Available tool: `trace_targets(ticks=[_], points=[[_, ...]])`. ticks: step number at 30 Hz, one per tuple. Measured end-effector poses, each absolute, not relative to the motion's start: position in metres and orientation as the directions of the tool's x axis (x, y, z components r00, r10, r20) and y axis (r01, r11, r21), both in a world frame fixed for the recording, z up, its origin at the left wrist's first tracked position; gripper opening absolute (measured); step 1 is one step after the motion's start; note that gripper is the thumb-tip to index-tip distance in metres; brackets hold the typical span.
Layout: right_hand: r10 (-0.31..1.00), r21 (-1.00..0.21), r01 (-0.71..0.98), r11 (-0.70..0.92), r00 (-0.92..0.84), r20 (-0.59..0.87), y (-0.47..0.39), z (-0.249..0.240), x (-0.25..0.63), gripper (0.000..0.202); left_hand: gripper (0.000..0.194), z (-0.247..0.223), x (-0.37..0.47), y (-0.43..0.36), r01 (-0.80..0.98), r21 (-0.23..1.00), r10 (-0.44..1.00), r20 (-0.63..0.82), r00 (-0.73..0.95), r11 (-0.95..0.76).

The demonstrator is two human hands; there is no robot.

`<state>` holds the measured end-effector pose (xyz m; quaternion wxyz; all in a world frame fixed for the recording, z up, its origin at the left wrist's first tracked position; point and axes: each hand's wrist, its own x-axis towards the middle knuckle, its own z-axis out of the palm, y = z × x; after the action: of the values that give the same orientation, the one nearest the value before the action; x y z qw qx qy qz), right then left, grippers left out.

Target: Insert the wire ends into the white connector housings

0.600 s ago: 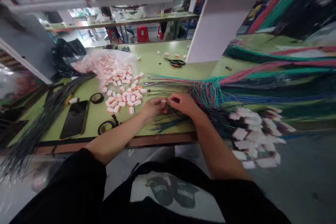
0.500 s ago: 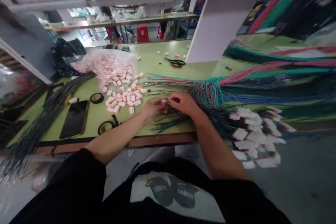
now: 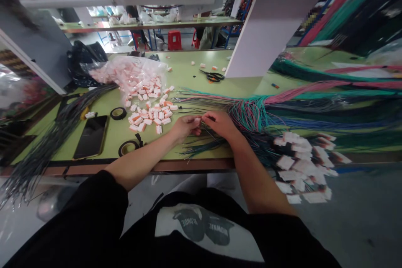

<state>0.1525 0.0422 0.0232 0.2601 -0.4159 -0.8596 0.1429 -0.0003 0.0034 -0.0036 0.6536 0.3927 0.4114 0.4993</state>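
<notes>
My left hand (image 3: 185, 128) is closed in a pinch round a small white connector housing (image 3: 197, 120), partly hidden by the fingers. Right beside it, my right hand (image 3: 221, 124) pinches a thin wire at the housing's end; the fingertips hide most of it. Dark wires (image 3: 205, 144) fan out on the table below my right hand. Left of my hands lies a heap of white and orange connector housings (image 3: 150, 115), spilling from a clear plastic bag (image 3: 125, 71). At the right, a bunch of white connectors (image 3: 303, 159) on wires hangs over the table edge.
Pink and green wires (image 3: 251, 111) stretch across the right of the green table (image 3: 182, 77). Black scissors (image 3: 212, 76) lie near a white upright panel (image 3: 248, 37). On the left are a phone (image 3: 91, 137), tape rolls (image 3: 118, 113) and a dark wire bundle (image 3: 56, 134).
My hands have come slightly closer together at the connector housing. The whole view has shifted a little; the things on the table stay as they were.
</notes>
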Motion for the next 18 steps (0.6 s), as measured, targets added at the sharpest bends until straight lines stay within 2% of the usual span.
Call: trace_targets(ticks=[3,5,9,13,18], points=[[0.779,-0.490,0.606,0.627,-0.502,0.375,0.043,0.025,0.155,0.031,0.031,-0.004,-0.001,0.006,-0.308,0.938,0.980,-0.116,0.160,0.161],[0.757,-0.471,0.596,0.650,-0.558,0.339,0.040,0.027,0.155,0.037,0.035,-0.003,-0.003,0.005,-0.273,0.953,0.982,-0.088,0.167,0.131],[0.755,-0.248,0.716,0.652,-0.641,0.136,0.025,0.033,0.149,0.054,0.030,0.005,-0.005,0.001,-0.165,0.986,0.991,0.001,0.132,0.021],[0.751,-0.081,0.748,0.659,-0.647,0.128,0.019,0.037,0.149,0.044,0.022,0.018,-0.003,-0.006,-0.063,0.995,0.994,0.082,0.077,-0.077],[0.767,0.009,0.774,0.633,-0.629,0.125,0.024,0.034,0.156,0.030,0.010,0.041,0.000,-0.006,0.075,0.991,0.994,0.107,0.022,-0.108]])
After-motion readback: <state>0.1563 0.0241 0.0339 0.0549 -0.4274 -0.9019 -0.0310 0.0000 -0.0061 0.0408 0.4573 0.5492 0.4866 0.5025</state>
